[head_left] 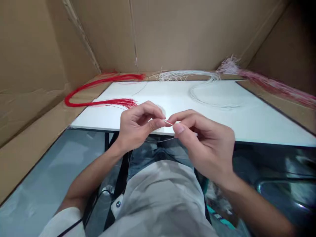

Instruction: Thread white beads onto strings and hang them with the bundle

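Note:
My left hand [142, 123] and my right hand [202, 135] meet above the front edge of the white board. Between their fingertips runs a short stretch of red and white cord [168, 122], pinched by thumb and forefinger on each side. A thin pale strand [160, 141] sags in a curve below the hands, in front of the board's edge. How the red and white strands join is too small to make out.
A looped bundle of red cords [85, 86] lies at the left of the white board [170, 92]. White cords [187, 75] curve along its back. A pink and white bundle [276, 82] rests at the right. Cardboard walls [182, 36] stand around the board.

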The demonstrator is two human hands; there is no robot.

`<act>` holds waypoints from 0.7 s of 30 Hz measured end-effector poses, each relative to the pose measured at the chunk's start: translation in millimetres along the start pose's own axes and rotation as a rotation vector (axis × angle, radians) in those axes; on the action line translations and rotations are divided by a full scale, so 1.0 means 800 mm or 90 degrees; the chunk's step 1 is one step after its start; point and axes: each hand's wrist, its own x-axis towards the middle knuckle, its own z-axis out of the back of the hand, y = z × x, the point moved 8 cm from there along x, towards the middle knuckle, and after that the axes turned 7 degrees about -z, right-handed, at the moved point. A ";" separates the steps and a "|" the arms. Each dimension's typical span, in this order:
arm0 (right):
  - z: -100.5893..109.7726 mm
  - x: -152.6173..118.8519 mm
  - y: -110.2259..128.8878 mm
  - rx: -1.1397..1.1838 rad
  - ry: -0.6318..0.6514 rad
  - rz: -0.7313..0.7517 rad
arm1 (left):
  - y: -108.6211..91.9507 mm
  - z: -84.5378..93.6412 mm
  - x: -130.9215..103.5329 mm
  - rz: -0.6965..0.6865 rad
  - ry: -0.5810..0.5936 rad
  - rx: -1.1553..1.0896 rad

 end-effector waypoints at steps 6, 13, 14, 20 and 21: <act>0.004 -0.002 0.005 -0.015 -0.006 0.016 | -0.001 0.004 0.001 0.012 -0.008 0.030; 0.003 -0.002 0.005 -0.018 0.001 0.027 | -0.001 0.004 0.001 0.022 -0.003 0.022; 0.004 -0.002 0.006 -0.019 -0.001 0.028 | -0.001 0.003 0.001 0.023 -0.002 0.022; 0.003 -0.004 0.008 -0.036 -0.012 0.043 | 0.001 0.003 0.000 0.053 -0.012 0.015; 0.003 -0.005 0.008 -0.043 -0.014 0.053 | 0.003 0.004 0.000 0.066 -0.014 0.010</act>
